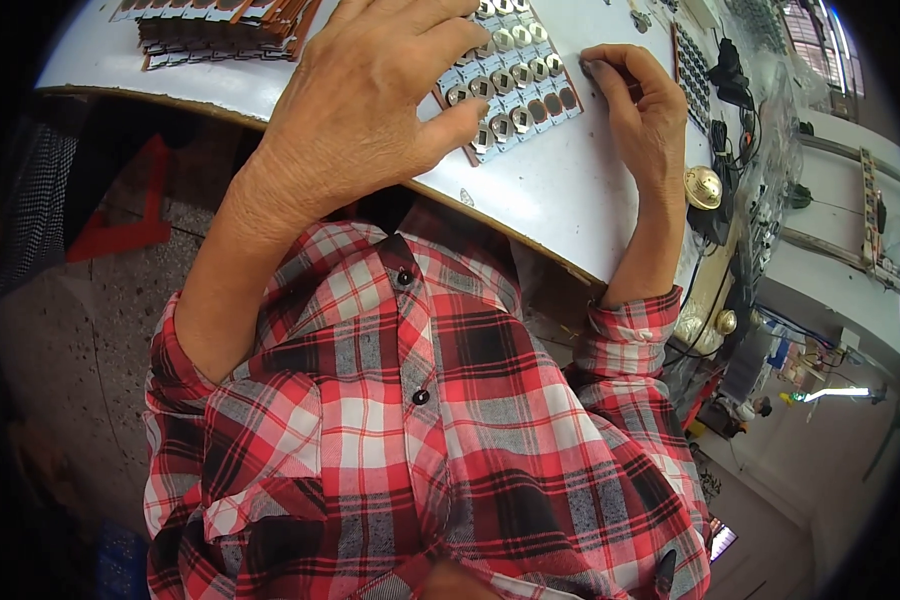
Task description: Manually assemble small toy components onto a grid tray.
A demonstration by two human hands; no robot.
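Your board [477,157] lies on the white worktop [560,205] at 12 o'clock, leaning toward 1, with rows of round metal pieces [501,126] across it. On the row nearest you, three dark round spots [553,104] at the board's 4 o'clock end show no metal piece on them.

Your left hand [365,105] spans the board from its 9 o'clock side, thumb and fingers spread apart, so that grip looks loose; you cannot tell from here whether the fingertips press on the pieces. Your right hand [652,115] sits just beside the board at its 3 o'clock side, thumb and forefinger drawn together. Something small and dark may be between those tips, but it is too small to tell whether that grip holds anything.

A stack of boards [220,45] stands at 11 o'clock, and a dark tray [692,75] with rows of round spots lies past your right hand, between 1 and 2.

The step in hand looks like filling the board piece by piece. The next move probably calls for a careful right-hand pinch over the bare spots, while your left hand keeps the board from sliding
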